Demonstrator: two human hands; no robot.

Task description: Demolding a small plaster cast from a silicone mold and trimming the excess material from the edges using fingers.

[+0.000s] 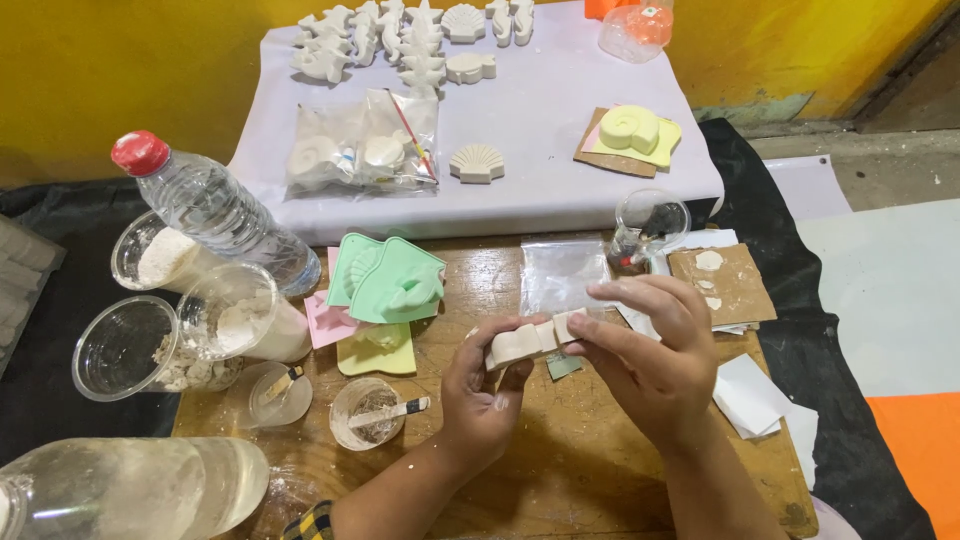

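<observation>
Head view: both hands meet over the worn wooden table, the left hand and right hand pinched together on a white plaster cast. Just beyond the left hand lie green moulds. Farther off, a white sheet runs to the yellow wall.

On your wooden desk you have a water bottle with a red cap, clear cups of white powder, green moulds, an empty plastic bag and brown card. Beyond lie white shell casts and a yellow snail mould on a pale sheet.
</observation>
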